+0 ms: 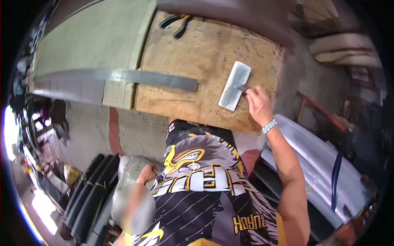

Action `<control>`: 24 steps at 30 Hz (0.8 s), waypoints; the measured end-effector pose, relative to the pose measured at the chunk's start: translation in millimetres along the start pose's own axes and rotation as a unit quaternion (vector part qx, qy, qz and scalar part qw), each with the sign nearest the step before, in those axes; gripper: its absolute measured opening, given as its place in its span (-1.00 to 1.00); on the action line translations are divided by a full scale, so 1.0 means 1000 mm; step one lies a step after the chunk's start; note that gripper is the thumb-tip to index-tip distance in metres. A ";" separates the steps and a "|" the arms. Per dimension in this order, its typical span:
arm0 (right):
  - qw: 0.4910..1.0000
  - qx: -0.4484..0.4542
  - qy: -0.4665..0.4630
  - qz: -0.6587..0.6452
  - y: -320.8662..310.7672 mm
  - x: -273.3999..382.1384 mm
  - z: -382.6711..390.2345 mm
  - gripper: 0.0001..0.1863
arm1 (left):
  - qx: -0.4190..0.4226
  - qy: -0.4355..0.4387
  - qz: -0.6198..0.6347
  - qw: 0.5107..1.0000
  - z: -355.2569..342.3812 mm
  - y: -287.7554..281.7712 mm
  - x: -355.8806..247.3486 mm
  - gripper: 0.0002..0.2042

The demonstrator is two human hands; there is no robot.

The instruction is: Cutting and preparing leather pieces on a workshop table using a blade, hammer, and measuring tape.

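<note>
White and grey, the shallow tray (240, 74) lies just beside the right hand (257, 101), on its left, and this hand pinches a dark handle (244, 88). Its tip seems to touch the tray, but I cannot see it clearly. A sideways push could slide the tray, I think, because no second hand steadies it. If the tip is wet, a careless swing to the left could also mark the grey strip (164, 80). The left hand (148, 172) hangs low, well apart from the tray; how its fingers stand I cannot tell.

Under the right hand's work is a worn, stained wooden counter (209, 45). Far ahead and left of this hand rest pliers (180, 31), and ahead lies brown sheet material (234, 16). Silvery rolls (316, 164) lie behind it to the right; black rolls (92, 188) lean left of the left hand, above concrete floor (143, 133).
</note>
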State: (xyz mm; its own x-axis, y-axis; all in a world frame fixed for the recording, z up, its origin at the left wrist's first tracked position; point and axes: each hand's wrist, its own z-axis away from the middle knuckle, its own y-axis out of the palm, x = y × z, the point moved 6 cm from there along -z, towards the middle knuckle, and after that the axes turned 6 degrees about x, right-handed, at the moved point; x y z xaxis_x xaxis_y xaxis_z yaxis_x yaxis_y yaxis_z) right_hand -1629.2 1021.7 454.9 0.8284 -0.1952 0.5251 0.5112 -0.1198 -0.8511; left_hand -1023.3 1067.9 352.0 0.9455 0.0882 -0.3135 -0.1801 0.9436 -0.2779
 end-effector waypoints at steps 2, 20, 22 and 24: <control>0.998 -0.060 -0.003 0.020 -0.008 -0.007 -0.015 -0.82 | -0.027 0.016 -0.010 0.999 -0.027 -0.002 -0.001 -0.77; 0.998 -0.023 0.022 0.046 0.003 -0.004 -0.015 -0.76 | -0.688 -0.099 0.044 0.717 -0.087 -0.333 -0.149 -0.39; 0.998 -0.059 0.024 0.016 0.002 -0.004 -0.018 -0.77 | -0.673 -0.086 0.069 0.731 -0.091 -0.333 -0.158 -0.37; 0.998 -0.051 0.024 0.012 0.000 0.003 0.000 -0.78 | -0.666 -0.085 0.071 0.738 -0.095 -0.332 -0.158 -0.36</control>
State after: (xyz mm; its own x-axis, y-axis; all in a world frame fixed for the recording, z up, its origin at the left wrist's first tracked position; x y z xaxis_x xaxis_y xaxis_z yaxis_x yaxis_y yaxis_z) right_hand -1626.8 1020.7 456.7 0.8270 -0.2458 0.5057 0.4631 -0.2123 -0.8605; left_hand -1139.0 710.0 407.5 0.8913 0.3020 -0.3383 -0.2806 -0.2187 -0.9346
